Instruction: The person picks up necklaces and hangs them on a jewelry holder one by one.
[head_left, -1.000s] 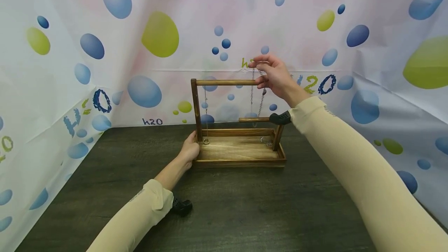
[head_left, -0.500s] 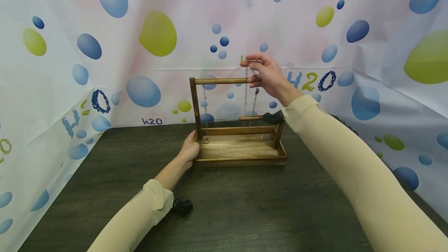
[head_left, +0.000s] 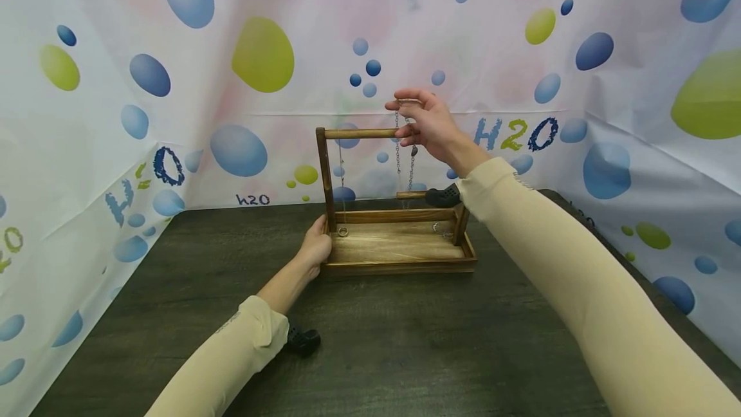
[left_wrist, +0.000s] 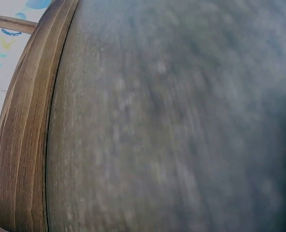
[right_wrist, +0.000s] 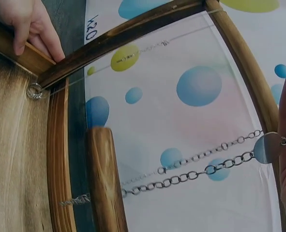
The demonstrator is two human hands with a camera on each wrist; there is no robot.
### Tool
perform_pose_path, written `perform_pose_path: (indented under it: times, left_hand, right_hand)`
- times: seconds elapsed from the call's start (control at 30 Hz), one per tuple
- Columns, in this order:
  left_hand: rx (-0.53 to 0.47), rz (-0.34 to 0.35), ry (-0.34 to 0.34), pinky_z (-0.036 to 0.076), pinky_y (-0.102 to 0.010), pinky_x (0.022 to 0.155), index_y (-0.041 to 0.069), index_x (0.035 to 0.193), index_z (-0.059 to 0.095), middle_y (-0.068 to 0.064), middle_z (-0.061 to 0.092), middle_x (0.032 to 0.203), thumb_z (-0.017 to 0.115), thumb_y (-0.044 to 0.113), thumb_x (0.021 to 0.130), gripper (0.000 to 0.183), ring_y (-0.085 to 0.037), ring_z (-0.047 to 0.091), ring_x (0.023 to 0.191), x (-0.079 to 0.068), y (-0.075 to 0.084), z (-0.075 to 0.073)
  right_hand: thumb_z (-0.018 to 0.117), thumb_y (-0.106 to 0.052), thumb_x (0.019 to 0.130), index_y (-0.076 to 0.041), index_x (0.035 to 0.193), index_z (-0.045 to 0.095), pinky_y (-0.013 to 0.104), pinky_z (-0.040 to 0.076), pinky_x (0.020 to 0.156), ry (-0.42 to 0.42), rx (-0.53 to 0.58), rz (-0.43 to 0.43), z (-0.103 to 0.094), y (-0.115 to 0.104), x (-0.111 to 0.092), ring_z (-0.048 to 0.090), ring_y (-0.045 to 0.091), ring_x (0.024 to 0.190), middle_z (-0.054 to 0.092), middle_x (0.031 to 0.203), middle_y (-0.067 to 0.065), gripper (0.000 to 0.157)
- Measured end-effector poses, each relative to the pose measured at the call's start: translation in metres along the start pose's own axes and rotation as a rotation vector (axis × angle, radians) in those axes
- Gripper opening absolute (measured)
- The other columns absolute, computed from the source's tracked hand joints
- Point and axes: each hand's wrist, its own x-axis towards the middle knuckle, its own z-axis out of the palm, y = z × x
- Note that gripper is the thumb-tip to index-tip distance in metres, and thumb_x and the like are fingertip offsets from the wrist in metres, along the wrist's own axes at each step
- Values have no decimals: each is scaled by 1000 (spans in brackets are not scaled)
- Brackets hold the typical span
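Note:
A wooden jewelry stand (head_left: 399, 268), with a tray base and two bars, stands on the dark table. My left hand (head_left: 314, 248) grips the tray's left end; the right wrist view shows its fingers over the tray wall (right_wrist: 29, 50). Up at the top bar (head_left: 361, 134), my right hand (head_left: 431, 122) holds a chain necklace (right_wrist: 186, 179) between thumb and fingers. Its two strands dangle past the bar, and a small round disc (right_wrist: 267, 147) sits on one. A thin necklace (right_wrist: 145, 50) hangs from the top bar's left part, with a ring (right_wrist: 35, 91) at its lower end.
Small shiny jewelry (head_left: 444, 235) lies at the tray's right end. A short lower bar (right_wrist: 105, 179) sticks out to the left beneath my right hand. Behind the table (head_left: 405, 340) hangs a white sheet (head_left: 324, 37) with blue and green spots.
My right hand has slid left along the top bar, carrying the chain necklace with it. My left hand stays on the tray's end.

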Motion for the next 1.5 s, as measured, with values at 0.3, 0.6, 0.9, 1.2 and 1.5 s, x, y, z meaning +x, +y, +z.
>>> perform_pose_path:
  times: [0.3,0.6,0.9,1.2,1.5]
  left_hand:
    - [-1,-11,-12,8,-46,122,-1,160,3,-22,6,166,24,-20,80,85,-33,3,153,1,0,1]
    - [-7,-11,1,9,-44,122,-2,160,5,-21,8,166,24,-20,79,85,-33,5,153,-1,0,0]
    - [-16,-29,3,9,-44,122,-1,160,5,-21,7,166,24,-21,78,87,-32,5,153,-1,-1,-1]
    - [-4,-32,-11,7,-44,122,0,161,3,-20,5,166,24,-19,81,85,-31,3,153,0,0,-1]
    - [-2,-39,-13,7,-43,122,1,161,3,-18,3,167,25,-18,82,84,-30,1,153,2,3,-2]
  right_hand:
    - [45,-2,105,-3,146,44,27,55,51,-37,47,-8,13,3,-1,63,15,53,61,130,12,41]
    - [46,-3,105,-4,146,44,29,56,52,-53,59,4,28,10,-2,62,17,54,61,131,14,41]
    - [47,-5,105,-7,144,47,29,56,52,-63,88,1,38,16,-4,63,17,54,63,129,13,39]
    - [46,-3,105,-9,139,51,29,55,52,-95,100,18,45,22,-13,62,17,55,60,132,19,35]
    - [47,-5,105,-11,136,55,30,56,55,-116,88,66,48,36,-21,65,19,61,62,126,12,33]
